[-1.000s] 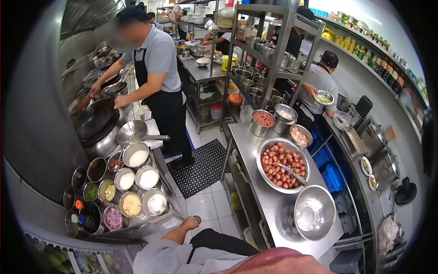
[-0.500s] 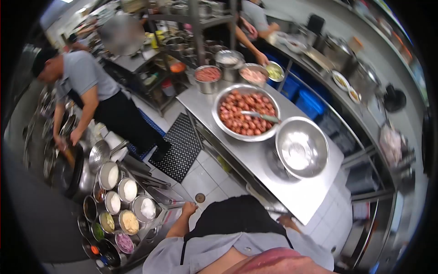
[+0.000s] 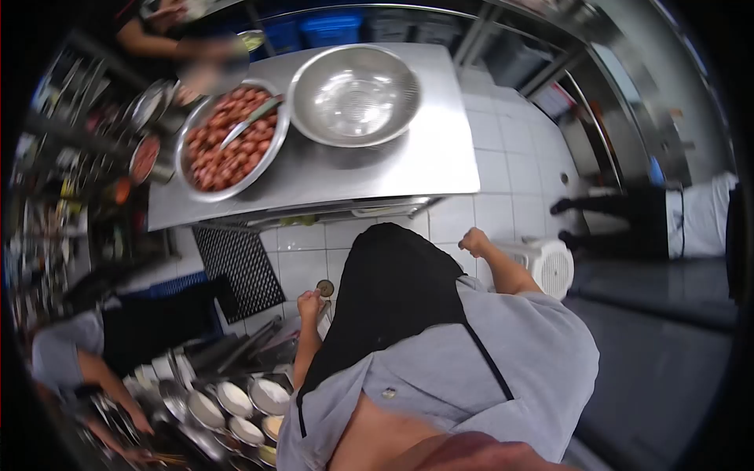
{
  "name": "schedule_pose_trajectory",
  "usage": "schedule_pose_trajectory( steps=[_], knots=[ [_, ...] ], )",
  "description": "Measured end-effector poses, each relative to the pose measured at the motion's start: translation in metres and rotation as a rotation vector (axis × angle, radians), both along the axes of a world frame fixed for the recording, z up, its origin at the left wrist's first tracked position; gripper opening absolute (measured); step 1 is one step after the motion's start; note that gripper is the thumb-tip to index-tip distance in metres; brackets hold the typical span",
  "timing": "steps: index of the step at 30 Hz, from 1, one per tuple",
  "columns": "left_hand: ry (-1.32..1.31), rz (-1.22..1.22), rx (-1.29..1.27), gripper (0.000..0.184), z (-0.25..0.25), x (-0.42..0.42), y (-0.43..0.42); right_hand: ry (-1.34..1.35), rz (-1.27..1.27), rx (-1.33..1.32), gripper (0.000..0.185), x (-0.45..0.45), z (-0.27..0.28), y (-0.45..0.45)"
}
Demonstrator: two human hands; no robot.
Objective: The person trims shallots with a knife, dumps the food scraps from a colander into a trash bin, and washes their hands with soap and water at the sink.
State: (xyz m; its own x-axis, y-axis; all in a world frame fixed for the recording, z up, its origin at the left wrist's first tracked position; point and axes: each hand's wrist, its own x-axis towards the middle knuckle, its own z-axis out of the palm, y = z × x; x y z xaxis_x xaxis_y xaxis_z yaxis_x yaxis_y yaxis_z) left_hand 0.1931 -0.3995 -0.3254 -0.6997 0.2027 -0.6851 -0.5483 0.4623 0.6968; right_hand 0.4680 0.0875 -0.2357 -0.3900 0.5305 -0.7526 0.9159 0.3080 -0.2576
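My left hand [image 3: 311, 303] hangs beside the black apron [image 3: 381, 286], its fingers curled and no object visible in it; a round floor drain [image 3: 325, 288] shows just past it. On the apron's other side, my right hand [image 3: 473, 242] is held out over the floor tiles, also curled, with nothing seen in it. Beyond both hands, a steel table [image 3: 440, 157] bears a steel bowl of red-brown shallots [image 3: 212, 161] with a green-handled knife [image 3: 263, 109] lying on top. Beside that bowl stands a perforated steel bowl [image 3: 353, 98]. Neither hand touches the table.
At lower left a co-worker [image 3: 67, 345] bends over the cooking area near pots of white ingredients [image 3: 234, 399]. Another person's arm [image 3: 149, 35] reaches in at upper left. A person in black trousers [image 3: 628, 216] stands at right, near a white ridged appliance [image 3: 552, 267]. A black mat [image 3: 239, 271] covers some floor.
The view has swung right and down, so the table and bowls now appear at the top and the cook at lower left. My right hand has come into clear view.
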Motion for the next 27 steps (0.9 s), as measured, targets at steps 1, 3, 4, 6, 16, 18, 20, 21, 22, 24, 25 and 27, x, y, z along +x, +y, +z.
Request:
schedule_pose_trajectory(
  steps=[1, 3, 4, 6, 16, 18, 20, 21, 22, 24, 25, 27],
  knots=[
    [0.031, -0.061, -0.062, 0.032, 0.0, -0.002, 0.005, -0.006, -0.073, -0.003, 0.022, 0.008, 0.013, -0.011],
    [-0.022, -0.139, -0.075, 0.031, -0.006, -0.005, 0.013, 0.0, -0.164, 0.005, 0.02, 0.04, 0.014, -0.024],
    [-0.036, -0.187, -0.075, 0.028, -0.013, -0.007, 0.015, 0.011, -0.184, 0.014, 0.019, 0.062, 0.003, -0.029],
    [-0.004, -0.285, -0.106, 0.022, -0.02, -0.008, 0.015, 0.013, -0.255, 0.05, 0.019, 0.097, -0.008, -0.048],
    [-0.012, -0.445, -0.176, 0.02, -0.008, -0.024, 0.074, -0.114, -0.279, 0.061, 0.044, 0.143, 0.026, -0.034],
    [-0.015, -0.459, -0.162, 0.02, 0.005, -0.019, 0.106, -0.072, -0.089, 0.011, 0.057, 0.143, -0.036, 0.0],
    [0.029, -0.592, -0.162, 0.02, 0.007, -0.006, 0.146, 0.009, 0.108, 0.006, 0.072, 0.122, -0.093, 0.031],
    [0.062, -0.691, -0.172, 0.023, 0.001, 0.003, 0.17, -0.012, 0.088, -0.056, 0.072, 0.098, -0.091, 0.038],
    [0.095, -0.79, -0.184, 0.026, -0.005, 0.013, 0.19, 0.054, 0.148, -0.065, 0.068, 0.078, -0.095, 0.04],
    [0.475, -1.006, -0.007, 0.04, -0.016, 0.058, 0.222, 0.068, 0.212, 0.002, 0.077, 0.044, -0.077, 0.022],
    [0.313, -1.039, -0.002, 0.045, -0.056, 0.078, 0.226, 0.089, 0.232, 0.035, 0.078, 0.041, -0.074, 0.009],
    [0.168, -1.16, -0.147, 0.047, -0.043, 0.113, 0.238, 0.272, 0.488, -0.387, 0.074, 0.045, -0.159, 0.01]
  ],
)
